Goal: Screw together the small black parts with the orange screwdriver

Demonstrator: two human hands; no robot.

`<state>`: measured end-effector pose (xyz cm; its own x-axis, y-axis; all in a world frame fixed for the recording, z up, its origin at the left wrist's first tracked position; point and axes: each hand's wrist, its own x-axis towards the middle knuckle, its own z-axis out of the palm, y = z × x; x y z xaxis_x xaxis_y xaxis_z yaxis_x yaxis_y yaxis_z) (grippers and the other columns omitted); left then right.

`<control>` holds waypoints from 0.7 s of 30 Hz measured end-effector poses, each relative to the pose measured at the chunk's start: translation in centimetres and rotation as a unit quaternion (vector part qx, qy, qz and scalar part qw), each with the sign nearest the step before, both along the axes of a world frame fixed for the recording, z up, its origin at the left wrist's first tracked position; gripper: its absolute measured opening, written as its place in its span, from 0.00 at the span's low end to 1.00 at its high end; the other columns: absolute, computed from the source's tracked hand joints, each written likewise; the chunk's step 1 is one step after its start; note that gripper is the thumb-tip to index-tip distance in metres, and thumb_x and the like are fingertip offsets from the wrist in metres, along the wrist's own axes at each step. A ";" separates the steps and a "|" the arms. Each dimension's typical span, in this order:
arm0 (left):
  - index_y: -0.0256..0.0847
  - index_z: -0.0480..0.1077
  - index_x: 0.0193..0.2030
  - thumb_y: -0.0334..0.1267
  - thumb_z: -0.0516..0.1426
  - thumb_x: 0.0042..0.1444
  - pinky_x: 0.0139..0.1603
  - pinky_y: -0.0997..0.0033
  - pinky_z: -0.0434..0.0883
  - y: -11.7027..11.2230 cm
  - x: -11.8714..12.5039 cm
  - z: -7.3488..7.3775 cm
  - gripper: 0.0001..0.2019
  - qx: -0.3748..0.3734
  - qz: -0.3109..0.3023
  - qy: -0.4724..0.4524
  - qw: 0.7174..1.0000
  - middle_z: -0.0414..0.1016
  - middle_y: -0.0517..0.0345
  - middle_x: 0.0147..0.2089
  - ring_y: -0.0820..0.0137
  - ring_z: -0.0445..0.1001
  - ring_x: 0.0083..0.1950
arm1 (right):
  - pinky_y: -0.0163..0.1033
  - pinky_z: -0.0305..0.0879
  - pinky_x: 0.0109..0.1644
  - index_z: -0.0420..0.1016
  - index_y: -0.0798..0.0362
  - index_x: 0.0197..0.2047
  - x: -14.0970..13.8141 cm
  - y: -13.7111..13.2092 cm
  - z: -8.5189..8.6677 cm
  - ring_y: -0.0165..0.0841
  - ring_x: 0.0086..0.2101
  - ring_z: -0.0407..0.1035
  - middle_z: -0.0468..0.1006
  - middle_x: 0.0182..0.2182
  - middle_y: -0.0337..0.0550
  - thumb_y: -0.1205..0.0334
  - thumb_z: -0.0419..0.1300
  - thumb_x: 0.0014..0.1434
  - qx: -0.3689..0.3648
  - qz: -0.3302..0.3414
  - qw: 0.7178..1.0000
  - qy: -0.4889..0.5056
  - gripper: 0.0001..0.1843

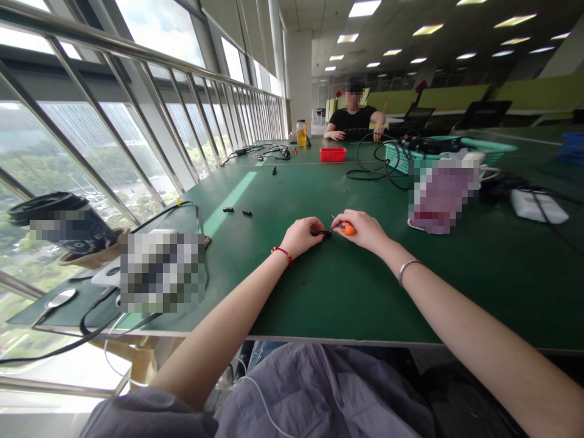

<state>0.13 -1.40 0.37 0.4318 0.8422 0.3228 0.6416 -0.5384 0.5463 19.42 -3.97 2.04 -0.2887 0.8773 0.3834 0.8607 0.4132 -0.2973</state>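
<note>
My left hand, wearing a red bracelet, is closed on a small black part just above the green table. What exactly the part is, I cannot make out. Beside it, my right hand grips a screwdriver by its orange handle, and a short bit of thin metal shaft shows near the fingers. The two hands are close together, with a narrow gap between them. Left of them on the tabletop lie two small black pieces, one beside the other.
Farther off are another small black piece, a red tray and a jar of yellow liquid. A teal basket with black cables and a purple phone-like item are at right. A lidded cup stands left. Opposite sits a person.
</note>
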 end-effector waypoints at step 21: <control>0.38 0.75 0.35 0.35 0.58 0.49 0.41 0.72 0.72 0.3 -0.2 -0.3 0.07 -0.005 -0.014 -0.017 1.000 0.78 0.56 0.36 0.70 0.75 0.38 | 0.33 0.55 0.30 0.78 0.45 0.40 -0.4 0.4 -0.5 0.31 0.34 0.68 0.74 0.36 0.39 0.53 0.62 0.54 -0.010 -0.009 0.999 -0.045 0.11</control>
